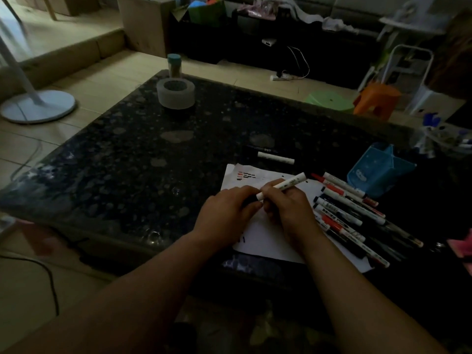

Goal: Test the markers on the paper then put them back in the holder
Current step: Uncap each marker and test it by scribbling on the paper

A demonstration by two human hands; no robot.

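Between both hands, over the paper [265,241], is a white marker [290,183], tilted so its far end points up and away from the right hand [290,209]. That hand's fingers curl round the barrel, and the left hand [227,210] pinches the dark cap end. The print on the barrel is too blurred to read. Beyond the knuckles the sheet carries short red and black strokes. Just right of the right hand lies a row of markers [350,213], partly on the sheet, labels unreadable. Further right and beyond stands the blue holder [378,172], its white logo illegible. Past the paper, a lone marker [275,157] lies on the desk [127,162].
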